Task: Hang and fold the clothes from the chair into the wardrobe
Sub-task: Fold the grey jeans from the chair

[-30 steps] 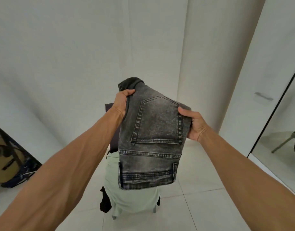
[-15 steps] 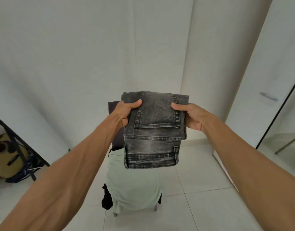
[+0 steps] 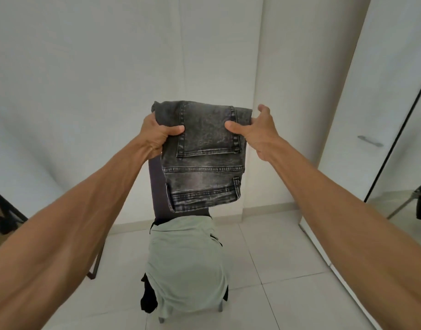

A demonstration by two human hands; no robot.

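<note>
Chair (image 3: 156,186) below, wardrobe door (image 3: 361,103) right

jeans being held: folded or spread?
Folded: the grey jeans form a compact stack, layered edges at the bottom, back pocket facing out; left hand grips one side, right hand thumb touches the other.

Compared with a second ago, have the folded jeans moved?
Yes, upward. A second ago their lower edge overlapped the pale green shirt on the chair; now the jeans sit wholly above it.
</note>
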